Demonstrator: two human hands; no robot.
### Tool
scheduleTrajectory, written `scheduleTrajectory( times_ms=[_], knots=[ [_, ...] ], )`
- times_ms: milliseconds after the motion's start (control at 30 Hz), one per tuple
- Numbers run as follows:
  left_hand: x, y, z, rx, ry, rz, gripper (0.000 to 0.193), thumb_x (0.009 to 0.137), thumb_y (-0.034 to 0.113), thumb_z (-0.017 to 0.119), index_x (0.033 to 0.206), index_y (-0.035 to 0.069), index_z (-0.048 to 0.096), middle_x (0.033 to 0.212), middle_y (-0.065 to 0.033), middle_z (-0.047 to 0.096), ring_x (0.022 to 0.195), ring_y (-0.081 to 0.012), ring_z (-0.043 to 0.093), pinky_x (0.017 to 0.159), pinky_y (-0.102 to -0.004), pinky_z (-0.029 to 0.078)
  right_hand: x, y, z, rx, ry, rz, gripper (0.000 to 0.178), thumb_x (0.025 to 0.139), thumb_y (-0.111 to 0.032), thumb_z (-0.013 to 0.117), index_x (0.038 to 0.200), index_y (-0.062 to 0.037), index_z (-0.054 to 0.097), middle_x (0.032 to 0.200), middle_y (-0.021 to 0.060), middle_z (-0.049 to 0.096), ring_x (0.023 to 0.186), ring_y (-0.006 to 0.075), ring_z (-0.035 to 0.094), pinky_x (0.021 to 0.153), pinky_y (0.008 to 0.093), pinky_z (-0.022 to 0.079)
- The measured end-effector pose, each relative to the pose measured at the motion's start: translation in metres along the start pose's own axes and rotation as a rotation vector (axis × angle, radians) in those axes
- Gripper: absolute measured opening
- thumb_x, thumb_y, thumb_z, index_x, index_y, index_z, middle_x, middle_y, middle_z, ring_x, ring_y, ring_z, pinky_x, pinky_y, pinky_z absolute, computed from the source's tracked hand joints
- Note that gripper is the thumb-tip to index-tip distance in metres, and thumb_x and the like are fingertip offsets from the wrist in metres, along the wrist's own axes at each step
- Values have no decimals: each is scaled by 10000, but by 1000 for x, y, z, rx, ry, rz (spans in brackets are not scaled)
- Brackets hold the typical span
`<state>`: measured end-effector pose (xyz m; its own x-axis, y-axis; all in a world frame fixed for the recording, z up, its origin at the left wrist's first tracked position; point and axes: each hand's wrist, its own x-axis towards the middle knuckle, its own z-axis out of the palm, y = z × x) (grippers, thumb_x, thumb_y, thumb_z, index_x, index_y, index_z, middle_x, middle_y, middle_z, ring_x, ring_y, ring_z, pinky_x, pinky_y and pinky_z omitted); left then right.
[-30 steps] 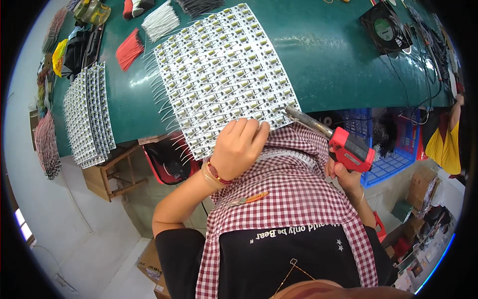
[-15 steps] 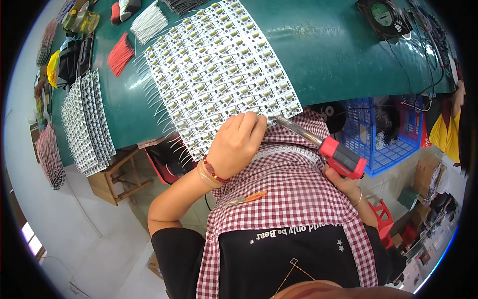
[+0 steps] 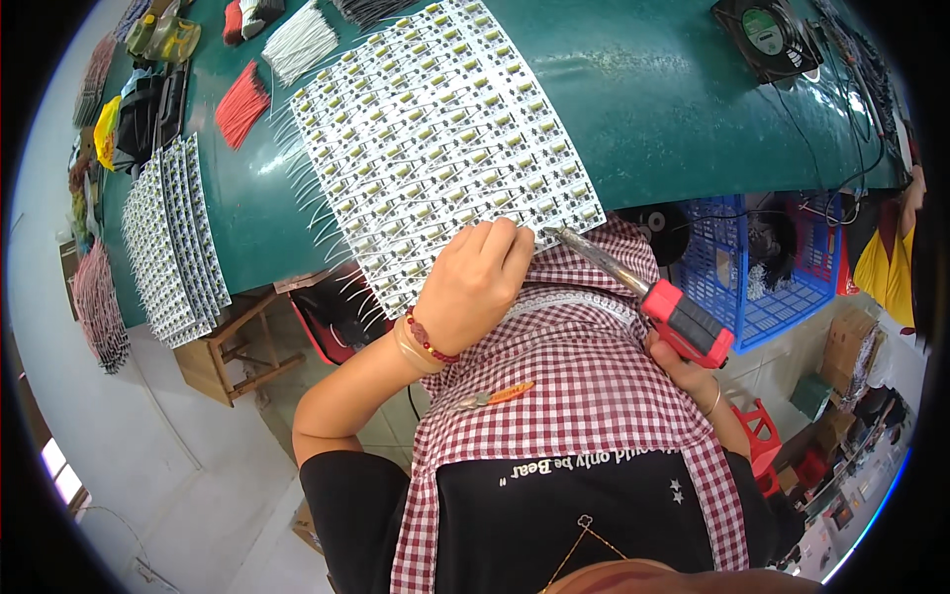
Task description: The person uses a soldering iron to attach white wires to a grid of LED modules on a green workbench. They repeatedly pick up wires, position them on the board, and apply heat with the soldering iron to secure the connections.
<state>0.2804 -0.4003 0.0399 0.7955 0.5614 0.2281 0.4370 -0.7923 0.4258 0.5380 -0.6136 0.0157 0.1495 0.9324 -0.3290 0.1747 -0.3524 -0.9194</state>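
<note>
A large white circuit board panel [image 3: 435, 139] with rows of small yellowish parts lies across the table's front edge, thin white wires sticking out along its left side. My left hand [image 3: 478, 275] is closed at the panel's near edge, fingertips pinched together; whatever is between them is hidden. In my right hand [image 3: 683, 368] I hold a soldering iron [image 3: 688, 322] by its red and black handle. Its metal barrel slants up and left, the tip at the panel's near edge, just right of my left fingertips.
On the green table [image 3: 653, 109] lie red wires [image 3: 241, 104], white wires [image 3: 300, 44] and, at left, stacked circuit panels [image 3: 176, 243]. A black fan [image 3: 767, 38] stands at back right. Below the edge is a blue crate [image 3: 714, 267]. Orange-handled pliers [image 3: 505, 394] rest on my checked apron.
The soldering iron has shifted slightly right and down, with its tip a little further from my left fingers. The panel and my left hand have barely moved.
</note>
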Motion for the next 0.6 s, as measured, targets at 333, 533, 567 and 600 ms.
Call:
scheduleTrajectory(
  times_ms=[333,533,567,600],
  knots=[
    [0,-1,0,-2,-4,5,296,754,-20,627,1048,-52,638,911,-127,564,782,-270,601,674,-363,509,1,12,2,-103,-20,-99,199,742,-126,775,881,-29,672,787,86,639,670,243,626,610,335,490],
    [0,0,-1,0,-21,4,298,754,-20,626,1050,-55,639,916,-127,567,792,-270,605,682,-361,512,-10,24,-4,36,-31,90,191,759,-133,769,881,-28,666,802,82,645,687,235,628,618,336,489],
    [0,0,-1,3,-21,6,299,754,-19,626,1051,-55,639,916,-127,567,794,-269,606,683,-360,513,-11,24,-4,46,-31,100,192,762,-134,769,885,-28,668,807,81,647,690,232,629,620,335,490],
    [0,0,-1,6,-20,8,299,755,-19,627,1052,-55,639,916,-127,567,796,-269,606,684,-360,513,-10,23,-4,52,-34,112,194,763,-137,769,891,-28,671,811,81,648,693,229,629,623,334,491]
  ],
)
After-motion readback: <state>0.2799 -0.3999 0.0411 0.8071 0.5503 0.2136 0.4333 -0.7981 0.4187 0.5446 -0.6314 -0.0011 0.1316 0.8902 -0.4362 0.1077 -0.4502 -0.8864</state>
